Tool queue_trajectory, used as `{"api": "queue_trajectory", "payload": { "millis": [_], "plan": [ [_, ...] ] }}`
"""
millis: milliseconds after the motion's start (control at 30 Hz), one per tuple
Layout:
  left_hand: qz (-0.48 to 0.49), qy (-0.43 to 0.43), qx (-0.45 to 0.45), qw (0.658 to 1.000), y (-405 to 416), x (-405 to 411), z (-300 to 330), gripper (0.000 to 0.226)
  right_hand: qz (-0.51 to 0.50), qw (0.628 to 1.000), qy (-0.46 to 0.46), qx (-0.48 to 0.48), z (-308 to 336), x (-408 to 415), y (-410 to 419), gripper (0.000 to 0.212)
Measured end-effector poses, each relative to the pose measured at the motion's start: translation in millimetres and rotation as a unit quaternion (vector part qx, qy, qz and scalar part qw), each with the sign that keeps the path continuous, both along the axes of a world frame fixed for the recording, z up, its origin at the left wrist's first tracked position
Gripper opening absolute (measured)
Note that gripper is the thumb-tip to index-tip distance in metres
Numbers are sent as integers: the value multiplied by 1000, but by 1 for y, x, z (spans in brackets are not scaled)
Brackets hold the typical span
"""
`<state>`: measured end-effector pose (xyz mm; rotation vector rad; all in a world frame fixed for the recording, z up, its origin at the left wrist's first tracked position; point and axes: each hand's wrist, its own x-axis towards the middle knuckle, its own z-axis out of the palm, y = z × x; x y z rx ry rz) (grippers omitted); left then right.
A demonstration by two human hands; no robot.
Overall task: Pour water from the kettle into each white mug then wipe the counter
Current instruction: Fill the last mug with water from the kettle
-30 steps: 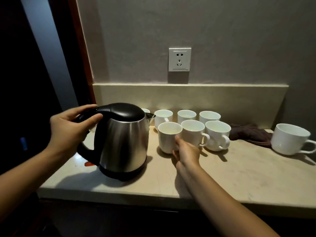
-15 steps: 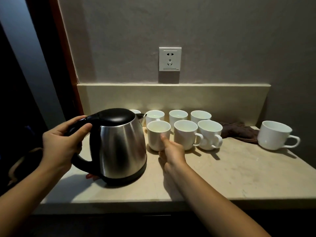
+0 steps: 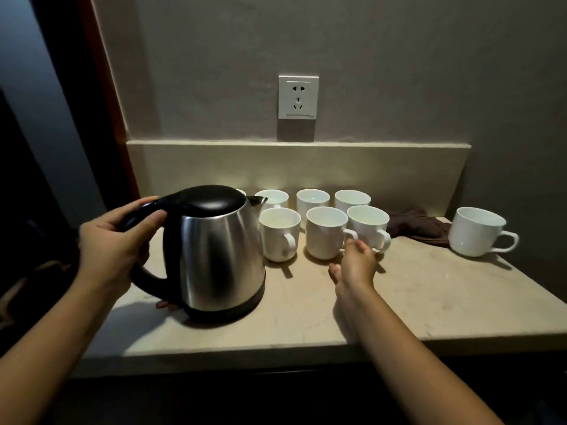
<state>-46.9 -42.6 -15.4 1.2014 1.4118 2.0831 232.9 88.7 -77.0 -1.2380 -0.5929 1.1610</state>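
A steel kettle [image 3: 219,256] with a black lid stands on the beige counter [image 3: 429,296] at the left. My left hand [image 3: 116,243] grips its black handle. Several white mugs stand in two rows right of the spout; the front row has a left mug [image 3: 280,234], a middle mug [image 3: 325,233] and a right mug [image 3: 368,225]. My right hand [image 3: 356,265] reaches to the middle mug's handle, fingertips at it; whether it pinches the handle I cannot tell. A larger white mug [image 3: 475,233] stands apart at the far right.
A dark brown cloth [image 3: 420,225] lies crumpled against the backsplash between the mug rows and the larger mug. A white wall socket [image 3: 298,97] sits above. A dark doorway borders the counter on the left. The counter's front edge runs below my arms.
My right hand left the front left mug and moved right to the middle mug's handle. That left mug's handle now faces front. The kettle stays put under my left hand.
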Motion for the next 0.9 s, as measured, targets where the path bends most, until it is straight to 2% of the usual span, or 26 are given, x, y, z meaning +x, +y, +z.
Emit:
{"api": "queue_trajectory", "payload": {
  "millis": [67, 200, 433, 667, 833, 900],
  "plan": [
    [-7, -5, 1, 1000, -1, 1, 1, 23, 8, 999, 46, -9, 2, -2, 3, 12],
    [-21, -9, 6, 1000, -4, 3, 1, 22, -9, 998, 65, -9, 0, -6, 4, 14],
    [-28, -14, 3, 1000, -6, 4, 1, 25, 21, 1000, 11, -11, -11, -16, -2, 19],
    [-33, -28, 13, 999, -4, 14, -2, 22, 44, 999, -24, -6, -25, 5, -15, 35],
    [-85, -64, 16, 994, 9, 44, -2, 17, 6, 993, -81, 90, -5, 50, -26, 22],
    [-107, -57, 10, 993, 15, 58, -1, 21, -31, 986, -108, 122, 8, 79, -27, 19]
  ]
}}
